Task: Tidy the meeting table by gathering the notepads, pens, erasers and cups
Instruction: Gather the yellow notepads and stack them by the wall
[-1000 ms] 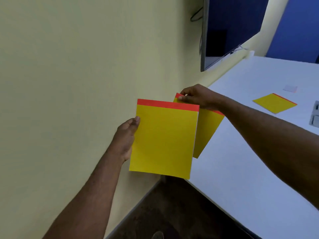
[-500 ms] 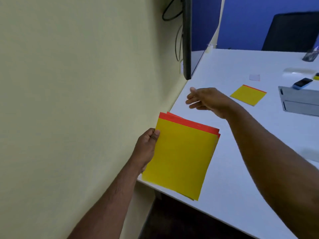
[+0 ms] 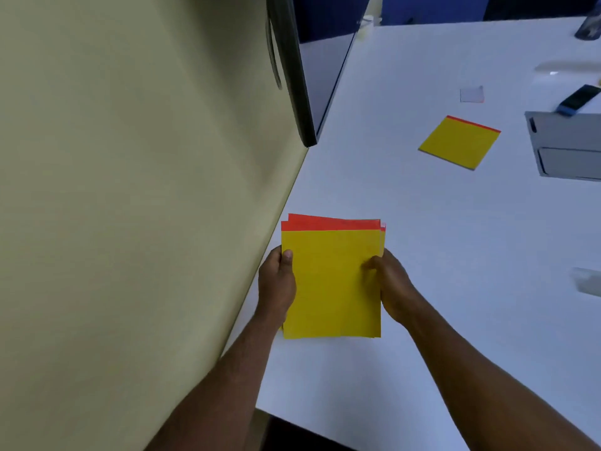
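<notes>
A stack of yellow notepads with red top strips (image 3: pixel 330 281) is held over the near left corner of the white table (image 3: pixel 422 239). My left hand (image 3: pixel 276 284) grips its left edge, thumb on the top sheet. My right hand (image 3: pixel 392 284) grips its right edge, thumb on the face. Farther back lies another yellow notepad (image 3: pixel 460 143) flat on the table. Beyond it sits a small pale square, perhaps an eraser (image 3: pixel 471 93).
A cream wall (image 3: pixel 130 190) runs along the left with a black wall screen (image 3: pixel 292 70) above the table edge. A grey box (image 3: pixel 567 148) and a blue and black device (image 3: pixel 579 99) lie at the right. A dark object (image 3: pixel 588 27) stands far right.
My right hand has come back from its reach and taken the right edge of the stack. The stack now sits square between both hands, lower over the table.
</notes>
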